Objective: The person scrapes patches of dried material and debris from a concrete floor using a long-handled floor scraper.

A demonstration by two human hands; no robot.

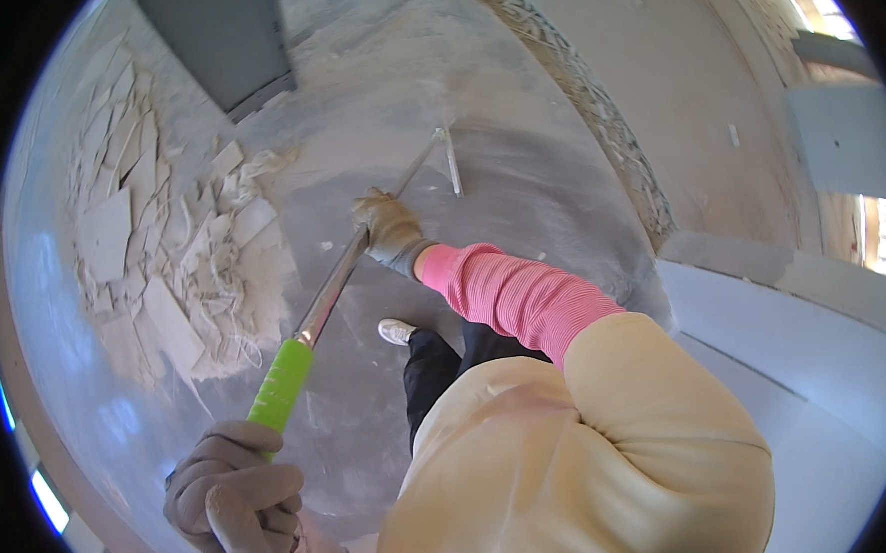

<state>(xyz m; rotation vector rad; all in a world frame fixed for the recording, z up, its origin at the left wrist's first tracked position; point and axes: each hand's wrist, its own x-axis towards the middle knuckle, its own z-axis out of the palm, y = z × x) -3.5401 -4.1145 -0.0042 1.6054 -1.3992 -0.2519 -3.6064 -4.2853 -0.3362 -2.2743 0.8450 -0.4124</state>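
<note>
A long-handled floor scraper or squeegee with a metal pole runs slantwise across the floor before me. My left hand, in a grey glove, is closed around the rear end of its green grip. Farther along, my right hand wraps the pole about midway, in a dusty glove below a pink sleeve. The narrow crosswise head is at the floor beyond my right hand; whether it touches cannot be told. Around it the grey floor has a darker patch bordered by pale dust.
Broken board pieces and scraps form a heap on the left. A grey upright panel or column stands ahead. Along the right runs a strip of rubble, with pale boards nearer me. My white shoe is beneath the pole's right side.
</note>
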